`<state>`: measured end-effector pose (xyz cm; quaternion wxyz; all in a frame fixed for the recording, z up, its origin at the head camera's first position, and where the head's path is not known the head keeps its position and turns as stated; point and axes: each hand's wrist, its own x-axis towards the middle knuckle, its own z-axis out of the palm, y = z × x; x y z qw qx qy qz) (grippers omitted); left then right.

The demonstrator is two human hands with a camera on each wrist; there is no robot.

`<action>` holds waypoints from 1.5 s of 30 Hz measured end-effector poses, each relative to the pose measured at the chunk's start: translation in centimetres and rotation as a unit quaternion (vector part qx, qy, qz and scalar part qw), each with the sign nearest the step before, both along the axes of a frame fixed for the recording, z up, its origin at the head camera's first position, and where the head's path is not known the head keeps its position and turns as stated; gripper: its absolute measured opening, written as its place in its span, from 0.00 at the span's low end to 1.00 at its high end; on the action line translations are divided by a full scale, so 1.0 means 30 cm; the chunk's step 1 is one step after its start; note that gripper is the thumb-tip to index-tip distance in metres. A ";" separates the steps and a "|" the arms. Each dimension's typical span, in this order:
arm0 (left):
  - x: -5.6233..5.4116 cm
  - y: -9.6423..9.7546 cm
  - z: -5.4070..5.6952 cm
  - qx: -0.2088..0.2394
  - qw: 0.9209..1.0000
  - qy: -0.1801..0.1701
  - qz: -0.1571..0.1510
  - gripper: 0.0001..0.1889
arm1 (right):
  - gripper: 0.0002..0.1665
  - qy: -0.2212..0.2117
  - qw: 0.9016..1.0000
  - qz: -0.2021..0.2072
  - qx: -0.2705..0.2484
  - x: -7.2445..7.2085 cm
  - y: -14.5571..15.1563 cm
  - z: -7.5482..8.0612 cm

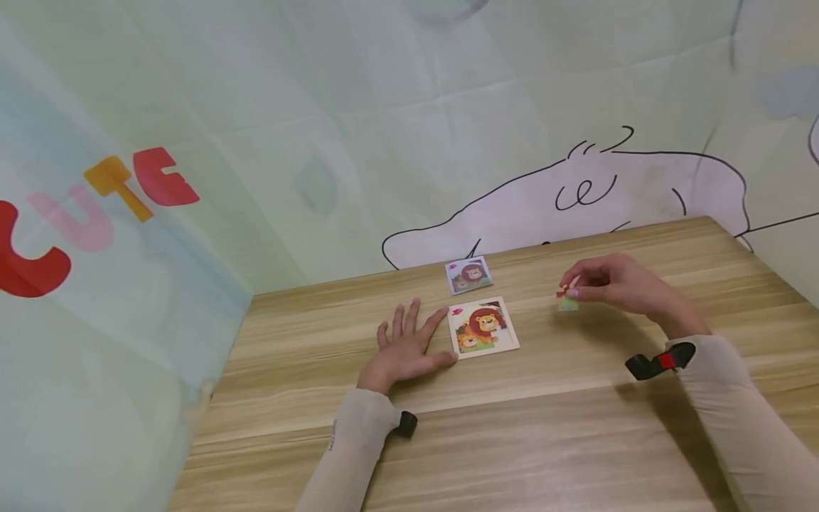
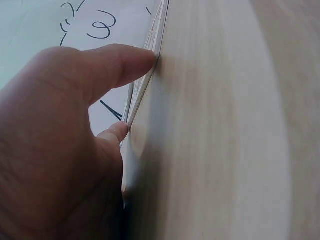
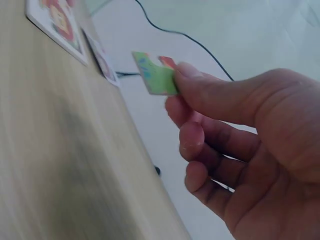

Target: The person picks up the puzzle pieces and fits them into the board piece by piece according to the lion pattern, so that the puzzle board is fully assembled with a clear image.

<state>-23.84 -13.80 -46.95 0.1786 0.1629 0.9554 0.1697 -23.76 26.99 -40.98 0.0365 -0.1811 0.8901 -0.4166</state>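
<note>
A square lion puzzle [image 1: 483,328] in a pale wooden frame lies on the table, with a white gap at the lower right of its picture. My left hand [image 1: 408,348] lies spread at its left side, thumb and index fingertip right at the frame's edge. To the right, above the table, my right hand [image 1: 617,288] pinches a small green puzzle piece [image 3: 157,77] with a red patch between thumb and index finger. The other fingers of that hand are loosely curled. In the left wrist view, the left thumb [image 2: 117,65] meets the frame's edge.
Behind the puzzle lies a smaller picture card [image 1: 469,275] with the same lion. The wood-grain table [image 1: 307,341] ends at the back against a printed cloth [image 1: 358,142] with a line drawing and coloured letters. Dark straps with devices sit at both wrists.
</note>
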 end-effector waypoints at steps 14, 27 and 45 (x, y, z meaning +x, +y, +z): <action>-0.004 0.001 -0.006 -0.004 1.000 0.001 -0.002 0.50 | 0.10 0.013 1.000 -0.018 -0.016 -0.006 -0.179 -0.067; 0.000 0.003 0.000 -0.005 1.000 0.001 -0.002 0.49 | 0.09 -0.004 1.000 -0.004 -0.014 0.016 -0.300 -0.143; -0.003 0.002 -0.004 -0.005 1.000 0.002 -0.004 0.50 | 0.10 0.004 1.000 0.005 0.027 0.032 -0.345 -0.168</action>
